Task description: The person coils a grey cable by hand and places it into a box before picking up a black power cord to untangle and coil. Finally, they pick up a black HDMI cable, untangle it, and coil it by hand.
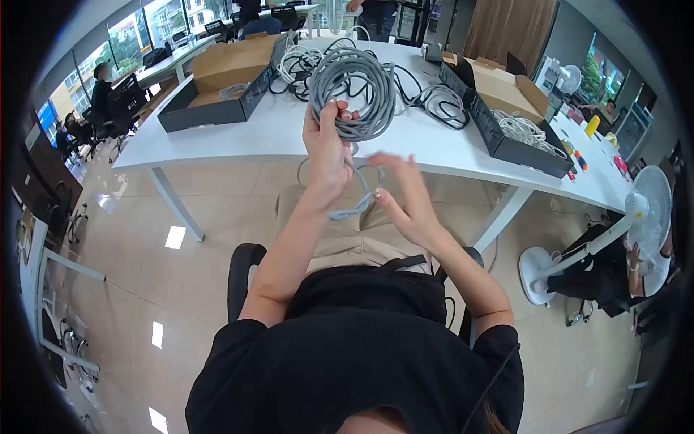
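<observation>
My left hand (pixel 329 155) is closed around a thick coil of grey cable (pixel 352 90), held up in front of the white table's near edge. From the coil's underside a loose length of the same cable (pixel 350 214) hangs in a twisted loop over my lap. My right hand (pixel 410 206) is beside this loop, its fingers stretched out and slightly blurred. The thumb tip is right at the hanging cable, with a wide gap between thumb and fingers.
Tangled black and white cables (pixel 300 64) lie on the white table (pixel 253 141). An open box (pixel 210 119) with a small coil stands left; another box (pixel 510 148) holding white cable (pixel 522 130) stands right. A white fan (pixel 535 275) is at the right. Other people are in the background.
</observation>
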Action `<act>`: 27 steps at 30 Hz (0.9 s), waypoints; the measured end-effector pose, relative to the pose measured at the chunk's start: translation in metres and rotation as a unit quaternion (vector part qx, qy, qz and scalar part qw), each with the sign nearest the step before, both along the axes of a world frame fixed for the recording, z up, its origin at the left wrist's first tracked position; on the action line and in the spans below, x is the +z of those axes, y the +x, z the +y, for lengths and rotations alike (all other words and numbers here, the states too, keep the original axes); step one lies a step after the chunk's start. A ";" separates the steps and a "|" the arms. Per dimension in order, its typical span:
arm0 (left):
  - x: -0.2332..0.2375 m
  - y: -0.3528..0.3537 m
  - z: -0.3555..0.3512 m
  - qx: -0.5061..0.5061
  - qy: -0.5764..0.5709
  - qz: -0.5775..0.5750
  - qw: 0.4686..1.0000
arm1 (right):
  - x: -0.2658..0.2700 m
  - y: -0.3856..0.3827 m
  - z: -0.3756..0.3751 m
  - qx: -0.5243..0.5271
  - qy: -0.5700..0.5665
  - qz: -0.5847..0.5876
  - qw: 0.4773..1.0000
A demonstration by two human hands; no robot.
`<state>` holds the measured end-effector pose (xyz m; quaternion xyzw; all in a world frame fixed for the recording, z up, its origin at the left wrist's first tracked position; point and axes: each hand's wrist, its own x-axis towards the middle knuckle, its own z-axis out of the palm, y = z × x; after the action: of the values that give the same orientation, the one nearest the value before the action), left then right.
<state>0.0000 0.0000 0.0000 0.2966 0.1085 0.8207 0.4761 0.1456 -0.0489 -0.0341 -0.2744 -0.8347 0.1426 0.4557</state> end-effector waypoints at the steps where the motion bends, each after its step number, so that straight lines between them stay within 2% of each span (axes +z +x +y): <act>1: 0.001 -0.003 0.001 0.005 0.007 0.001 1.000 | -0.002 -0.002 0.004 0.068 -0.067 0.000 0.995; 2: 0.002 -0.006 0.003 0.009 0.014 0.001 1.000 | -0.002 -0.003 0.006 0.136 -0.132 -0.001 0.982; 5: 0.009 -0.022 0.009 0.003 0.028 -0.008 1.000 | 0.015 0.010 -0.006 0.159 -0.138 0.007 0.978; 6: 0.011 -0.032 0.015 0.001 0.026 0.007 1.000 | 0.021 0.018 -0.005 0.125 -0.131 0.005 0.983; 9: 0.019 -0.074 0.037 -0.158 0.052 -0.035 0.986 | 0.034 0.050 -0.009 0.030 -0.090 0.003 0.995; 12: 0.027 -0.098 0.051 -0.397 0.117 -0.056 0.909 | 0.042 0.070 -0.019 -0.043 -0.011 -0.005 0.999; 16: 0.029 -0.090 0.057 -0.353 0.126 0.116 0.920 | 0.058 0.089 -0.039 -0.129 0.054 -0.035 0.990; 19: 0.029 -0.078 0.061 -0.416 0.139 0.112 0.892 | 0.068 0.095 -0.053 -0.207 0.148 -0.061 0.965; 20: 0.029 -0.072 0.061 -0.433 0.109 0.082 0.891 | 0.072 0.096 -0.058 -0.237 0.190 -0.076 0.950; 23: 0.006 -0.044 0.082 -0.274 -0.045 0.123 0.953 | 0.079 0.089 -0.065 -0.281 0.296 -0.071 0.910; 24: 0.004 -0.037 0.078 -0.325 -0.083 0.150 0.930 | 0.083 0.087 -0.066 -0.287 0.325 -0.066 0.899; 25: 0.005 -0.020 0.080 -0.383 0.023 0.204 0.901 | 0.086 0.085 -0.067 -0.293 0.351 -0.062 0.887; 26: 0.004 -0.010 0.078 -0.437 0.072 0.266 0.856 | 0.088 0.082 -0.066 -0.299 0.373 -0.056 0.877; 27: 0.014 0.002 0.058 -0.445 0.142 0.321 0.824 | 0.090 0.080 -0.066 -0.289 0.373 -0.057 0.880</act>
<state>0.0020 0.0585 0.0142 0.6242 -0.0064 0.3846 0.6800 0.2260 -0.1147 0.0555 -0.3207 -0.7340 -0.3338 0.4970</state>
